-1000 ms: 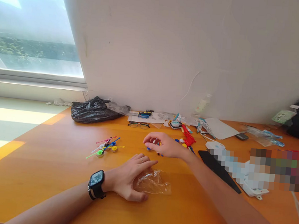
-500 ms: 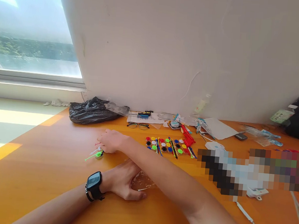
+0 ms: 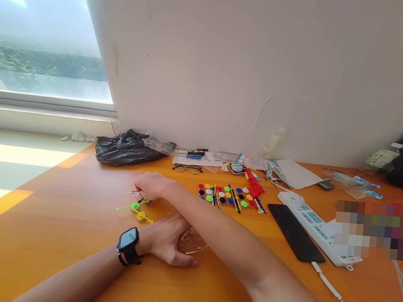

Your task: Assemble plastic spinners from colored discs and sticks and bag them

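My right hand point(image 3: 152, 185) reaches across over my left wrist to the left part of the table. Its fingers curl downward and hide most of what is in them. By its fingertips are a red stick point(image 3: 135, 191), a green disc point(image 3: 135, 206) with a light green arrow stick, and a yellow disc point(image 3: 141, 216) with a yellow arrow stick. My left hand point(image 3: 169, 240), wearing a watch, lies flat with the thumb spread, beside and partly over a crumpled clear plastic bag point(image 3: 195, 242). My right forearm covers some of its fingers.
Rows of coloured discs with arrow sticks point(image 3: 223, 196) lie behind my right forearm. A red toy gun point(image 3: 255, 186), eyeglasses point(image 3: 187, 168) and a black plastic bag point(image 3: 127, 149) are farther back. On the right are a black phone point(image 3: 295, 233) and a power strip point(image 3: 317, 224).
My right hand has lifted slightly and more pieces show below it, among them a yellow disc and arrow. My left hand rests nearly where it was.
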The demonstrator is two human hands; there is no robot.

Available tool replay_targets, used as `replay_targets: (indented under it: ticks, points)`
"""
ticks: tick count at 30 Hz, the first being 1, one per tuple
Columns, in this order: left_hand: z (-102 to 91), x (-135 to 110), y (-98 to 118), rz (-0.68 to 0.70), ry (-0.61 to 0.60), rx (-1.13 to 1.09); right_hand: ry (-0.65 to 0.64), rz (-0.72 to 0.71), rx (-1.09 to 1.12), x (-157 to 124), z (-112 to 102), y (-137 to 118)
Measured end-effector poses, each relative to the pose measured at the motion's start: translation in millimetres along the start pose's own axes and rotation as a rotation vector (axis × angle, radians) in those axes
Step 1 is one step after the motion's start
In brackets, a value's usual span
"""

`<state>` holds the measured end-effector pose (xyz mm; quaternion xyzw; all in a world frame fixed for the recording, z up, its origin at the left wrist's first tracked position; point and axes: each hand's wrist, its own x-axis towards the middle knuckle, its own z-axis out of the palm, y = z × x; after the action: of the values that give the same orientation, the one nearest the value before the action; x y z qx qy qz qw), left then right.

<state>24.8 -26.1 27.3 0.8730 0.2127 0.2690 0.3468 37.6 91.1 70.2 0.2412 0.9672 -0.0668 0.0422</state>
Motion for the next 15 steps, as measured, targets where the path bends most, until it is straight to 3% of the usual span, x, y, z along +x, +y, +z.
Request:
replay_targets:
  ticks: [4,9,15]
  points:
    - [-1.2,2,-1,0.034,-0.052,0.007,0.110,0.003,0.169,-3,-1,13]
    - [-2.5,4,1,-0.015,-0.008,0.095,0.390,0.004,0.584,-12,-6,29]
    - [0.2,3,-3,-0.110,0.065,0.119,0.543,0.033,1.079,-54,-18,40]
